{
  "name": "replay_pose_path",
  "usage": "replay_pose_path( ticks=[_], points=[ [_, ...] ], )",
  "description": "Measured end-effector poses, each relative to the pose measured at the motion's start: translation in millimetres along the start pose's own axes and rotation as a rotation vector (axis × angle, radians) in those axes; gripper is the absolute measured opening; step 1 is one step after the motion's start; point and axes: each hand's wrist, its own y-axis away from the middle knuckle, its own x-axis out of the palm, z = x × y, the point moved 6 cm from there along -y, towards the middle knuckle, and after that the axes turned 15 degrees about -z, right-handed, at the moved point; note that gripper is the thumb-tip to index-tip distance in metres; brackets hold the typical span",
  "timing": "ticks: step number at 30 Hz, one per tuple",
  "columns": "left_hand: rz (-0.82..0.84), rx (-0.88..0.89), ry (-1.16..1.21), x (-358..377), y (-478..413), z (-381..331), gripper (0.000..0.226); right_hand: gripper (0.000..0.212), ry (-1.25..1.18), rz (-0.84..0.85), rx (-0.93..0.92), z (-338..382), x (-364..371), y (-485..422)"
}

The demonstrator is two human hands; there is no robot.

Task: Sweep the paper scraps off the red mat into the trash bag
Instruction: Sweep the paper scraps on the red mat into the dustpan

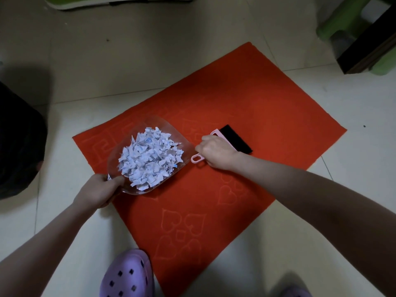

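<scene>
A heap of white paper scraps (150, 156) is seen gathered in a clear plastic dustpan (120, 146), which is held by its handle in the left hand (100, 190), the fingers closed around the grip at the mat's near-left edge. The pan appears to be kept roughly level, presumably so that the loose pile is not spilled before it is carried off. A small pink hand brush (222, 142) with black bristles is gripped in the right hand (216, 152), fingers curled over its back; it is laid flat on the red mat (267, 108) just beside the pan's open mouth, toward the mat's centre, as though set at rest once the last pieces were pushed in. No stray scraps can be made out on the mat, so the sweeping is judged to be all but done. The dark trash bag (19, 142) is seen on the tiled floor (128, 61) off the mat's left corner, well to the left of the pan and apart from it; emptying the pan into it is taken to be the step outstanding. A purple clog (128, 275) is planted at the mat's near corner.
</scene>
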Motion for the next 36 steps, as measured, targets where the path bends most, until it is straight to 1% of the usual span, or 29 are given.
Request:
replay_pose_path(
  ticks=[1, 3, 6, 7, 9, 11, 13, 15, 17, 18, 19, 21, 22, 24, 25, 28, 30, 33, 36],
  points=[
    [0.003, 0.007, -0.005, 0, 1, -1, 0.031, 0.013, 0.008, 0.001, 0.025, -3, -2, 3],
    [0.005, 0.023, -0.018, 1, 2, -3, 0.034, 0.022, -0.003, -0.037, 0.118, -13, -13, 12],
    [-0.001, 0.051, -0.03, 0, 8, -11, 0.036, 0.029, -0.017, -0.238, 0.301, -34, -51, 23],
    [0.005, 0.064, -0.038, 2, 10, -16, 0.036, 0.03, -0.018, -0.281, 0.333, -36, -66, 22],
    [0.012, 0.102, -0.068, 6, 12, -26, 0.038, 0.032, -0.051, -0.309, 0.329, -32, -89, 11],
    [0.021, 0.143, -0.093, 12, 14, -38, 0.038, 0.038, -0.102, -0.304, 0.255, -18, -107, -5],
    [0.028, 0.17, -0.091, 16, 16, -52, 0.034, 0.031, -0.103, -0.245, 0.153, -5, -114, -16],
    [0.031, 0.183, -0.074, 19, 18, -63, 0.032, 0.023, -0.093, -0.172, 0.095, -4, -112, -19],
    [0.026, 0.187, -0.059, 19, 19, -69, 0.031, 0.013, -0.117, -0.128, 0.145, -14, -110, -19],
    [0.024, 0.184, -0.058, 18, 19, -71, 0.031, 0.015, -0.13, -0.121, 0.177, -19, -111, -18],
    [0.021, 0.182, -0.058, 16, 19, -73, 0.031, 0.024, -0.14, -0.139, 0.192, -22, -115, -19],
    [0.012, 0.169, -0.046, 12, 19, -75, 0.03, 0.039, -0.199, -0.24, 0.206, -23, -127, -22],
    [0.013, 0.161, -0.03, 10, 20, -76, 0.03, 0.038, -0.235, -0.276, 0.206, -22, -132, -23],
    [0.022, 0.136, 0.011, 7, 22, -79, 0.028, 0.024, -0.272, -0.331, 0.211, -23, -143, -28],
    [0.022, 0.121, 0.033, 6, 23, -81, 0.026, 0.021, -0.275, -0.374, 0.219, -23, -152, -31],
    [0.0, 0.077, 0.131, -1, 25, -88, 0.026, 0.034, -0.22, -0.553, 0.258, -25, -183, -37],
    [-0.026, 0.044, 0.232, -9, 30, -91, 0.029, 0.033, -0.185, -0.625, 0.291, -25, -199, -39],
    [-0.082, -0.028, 0.354, -30, 44, -91, 0.029, 0.036, -0.171, -0.606, 0.387, -26, -207, -48],
    [-0.146, -0.073, 0.373, -63, 57, -86, 0.026, 0.047, -0.227, -0.553, 0.432, -15, -203, -71]
  ],
)
